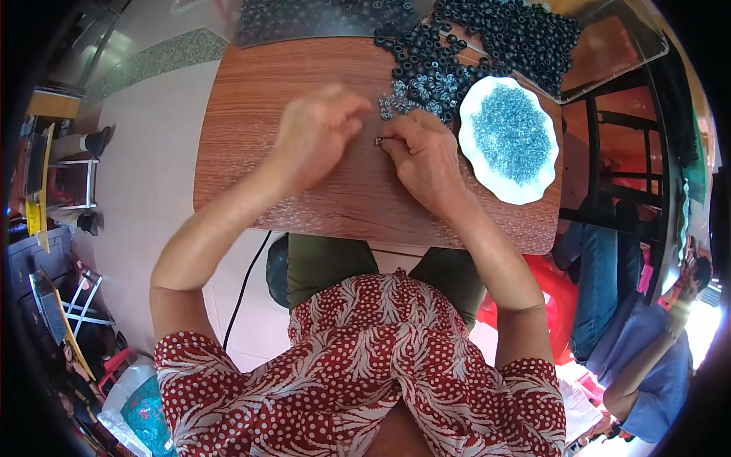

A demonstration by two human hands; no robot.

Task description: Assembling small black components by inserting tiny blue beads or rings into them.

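Observation:
Over the middle of the wooden tabletop, my right hand (428, 158) pinches a small dark part (378, 141) between thumb and fingertips. My left hand (320, 135) is raised just to the left of it, fingers bent and smeared by motion; whether it holds anything does not show. Just beyond my right hand lies a loose group of black ring-shaped pieces (445, 84), some with clear centres. Small clear pieces (400, 105) are scattered at its near left side. To the right, a white scalloped plate (474, 156) carries a heap of tiny clear bluish pieces (512, 133).
A large pile of black rings (525, 38) fills a clear tray (609, 82) at the far right. Another clear bin (320, 23) of black pieces stands along the far edge. At the right sits another person in a blue top (659, 373). A black cable (245, 293) hangs below the table (251, 99).

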